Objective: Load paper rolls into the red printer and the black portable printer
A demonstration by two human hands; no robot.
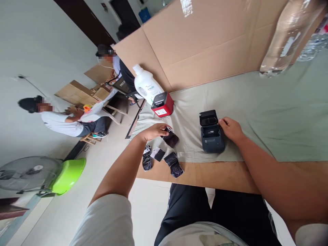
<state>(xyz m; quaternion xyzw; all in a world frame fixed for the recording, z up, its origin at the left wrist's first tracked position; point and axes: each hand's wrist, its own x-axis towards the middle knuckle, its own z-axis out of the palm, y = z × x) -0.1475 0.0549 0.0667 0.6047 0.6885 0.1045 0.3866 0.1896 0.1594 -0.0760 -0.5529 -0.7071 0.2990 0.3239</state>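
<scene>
A small black label printer (211, 133) sits with its lid open on the pale green cloth (269, 112). My right hand (231, 128) rests against its right side, fingers on the casing. My left hand (154, 131) holds a dark glossy packet (170, 138) just above the cloth, left of the printer. Three more dark packets (164, 160) lie below it near the table's front edge.
A red and black printer (163, 105) and a white plastic jug (147, 84) stand at the back left. Cardboard sheets (205, 41) rise behind the table. A clear bottle (287, 37) is at top right. Two other people sit at the left by a fan (28, 172) and green basin (68, 175).
</scene>
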